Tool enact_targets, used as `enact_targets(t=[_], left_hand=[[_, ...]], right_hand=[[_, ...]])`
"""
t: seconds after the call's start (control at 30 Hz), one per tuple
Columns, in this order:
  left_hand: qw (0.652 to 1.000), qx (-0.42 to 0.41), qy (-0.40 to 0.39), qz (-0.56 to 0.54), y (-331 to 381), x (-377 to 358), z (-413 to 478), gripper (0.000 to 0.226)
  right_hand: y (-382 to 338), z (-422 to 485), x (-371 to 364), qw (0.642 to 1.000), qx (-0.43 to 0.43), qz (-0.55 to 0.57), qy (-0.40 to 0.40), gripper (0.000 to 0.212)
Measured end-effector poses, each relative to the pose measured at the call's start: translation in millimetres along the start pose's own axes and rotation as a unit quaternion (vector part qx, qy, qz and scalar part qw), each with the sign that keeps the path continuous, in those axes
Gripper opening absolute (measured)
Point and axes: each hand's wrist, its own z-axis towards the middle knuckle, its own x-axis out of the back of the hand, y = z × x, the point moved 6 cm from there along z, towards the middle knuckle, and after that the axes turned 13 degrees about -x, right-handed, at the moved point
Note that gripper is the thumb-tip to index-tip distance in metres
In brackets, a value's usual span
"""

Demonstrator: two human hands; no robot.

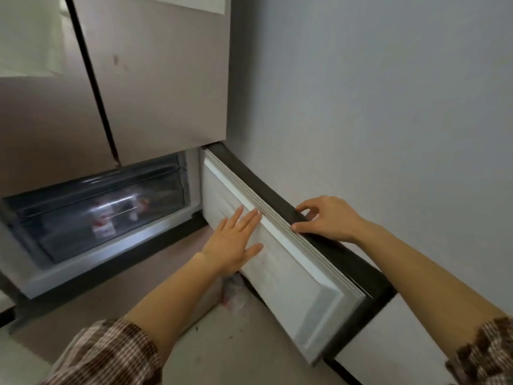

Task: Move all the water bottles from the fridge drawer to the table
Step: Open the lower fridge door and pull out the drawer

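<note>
By the grey wall (388,107) the fridge door (291,273) is open — left hand (231,245) flat on it, right hand (327,218) gripping its edge — and the water bottles (111,212) lie in the fridge drawer (69,240), seemingly none moved yet.

The door (277,262) stands swung wide against the wall (388,107), so the compartment mouth is open from the front. The drawer (97,215) sits pushed in under the upper doors (155,93), and its clear front blocks the bottles (104,220).
</note>
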Motion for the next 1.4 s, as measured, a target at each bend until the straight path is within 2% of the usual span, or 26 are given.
enact_targets(t=[0.13, 0.2, 0.3, 0.53, 0.67, 0.83, 0.93, 1.1, 1.17, 1.27, 1.33, 1.4], left_hand=[[0.999, -0.018, 0.021, 0.024, 19.2, -13.1, 53.0, 0.07], [0.999, -0.011, 0.027, 0.039, 28.7, -19.4, 79.1, 0.072], [0.998, 0.003, 0.029, 0.054, 35.8, -23.1, 110.5, 0.072], [0.997, 0.012, 0.022, 0.073, 39.2, -26.9, 145.9, 0.073], [0.999, 0.014, 0.04, 0.034, 23.9, -22.6, 141.6, 0.076], [0.979, 0.16, 0.115, -0.046, -45.1, -2.8, 88.3, 0.075], [0.938, 0.28, 0.179, -0.099, -101.3, 9.1, 31.4, 0.063], [0.827, 0.45, 0.279, -0.192, -193.3, 10.7, -64.2, 0.046], [0.785, 0.488, 0.311, -0.222, -227.1, 11.1, -93.7, 0.036], [0.735, 0.524, 0.346, -0.256, -270.2, 12.6, -128.8, 0.014], [0.701, 0.542, 0.372, -0.278, -296.7, 11.3, -147.3, 0.015], [0.656, 0.548, 0.405, -0.326, -318.3, 9.2, -161.0, 0.016]], right_hand=[[39.4, 32.4, 7.7, 0.999, 0.016, -0.029, 0.036, 0.053], [58.5, 48.7, 8.0, 0.998, 0.004, -0.043, 0.051, 0.061], [79.6, 66.6, 9.5, 0.998, 0.004, -0.032, 0.054, 0.072], [105.2, 99.3, 18.3, 0.999, 0.022, 0.011, 0.042, 0.073], [90.8, 108.4, 24.0, 0.996, 0.042, 0.012, 0.073, 0.065], [1.3, 120.2, 18.8, 0.978, 0.15, 0.053, 0.136, 0.041], [-70.0, 135.3, -21.0, 0.977, 0.175, 0.091, 0.077, 0.039], [-186.9, 170.3, -117.0, 0.969, 0.189, 0.139, -0.082, 0.043], [-226.7, 182.1, -149.6, 0.962, 0.179, 0.159, -0.132, 0.042], [-276.8, 198.3, -189.8, 0.948, 0.143, 0.201, -0.201, 0.028], [-306.2, 209.6, -213.0, 0.935, 0.112, 0.237, -0.237, 0.02], [-330.5, 220.1, -233.4, 0.926, 0.083, 0.264, -0.256, 0.031]])
